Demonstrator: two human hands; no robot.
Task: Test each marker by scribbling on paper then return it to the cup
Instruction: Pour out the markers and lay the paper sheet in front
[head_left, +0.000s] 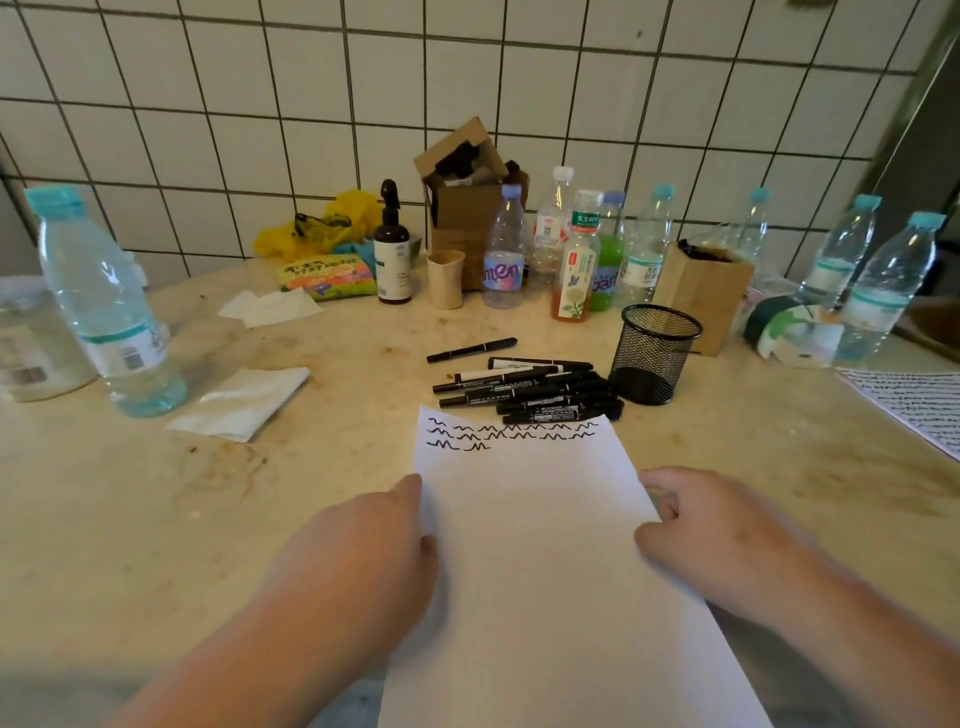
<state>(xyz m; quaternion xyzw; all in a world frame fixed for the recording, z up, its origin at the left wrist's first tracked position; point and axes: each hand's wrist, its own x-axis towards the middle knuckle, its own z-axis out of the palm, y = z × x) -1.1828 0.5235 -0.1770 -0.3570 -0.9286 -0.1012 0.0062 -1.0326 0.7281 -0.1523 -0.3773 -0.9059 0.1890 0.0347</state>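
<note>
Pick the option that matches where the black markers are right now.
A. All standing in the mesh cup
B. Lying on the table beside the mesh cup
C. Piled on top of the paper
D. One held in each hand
B: the markers lie in a heap on the table just left of the mesh cup, which looks empty; the left hand and right hand rest at the edges of the paper, holding no marker.

Dim, warm, even light; soft shadows; wide-angle bending and blur toward the edges.
</note>
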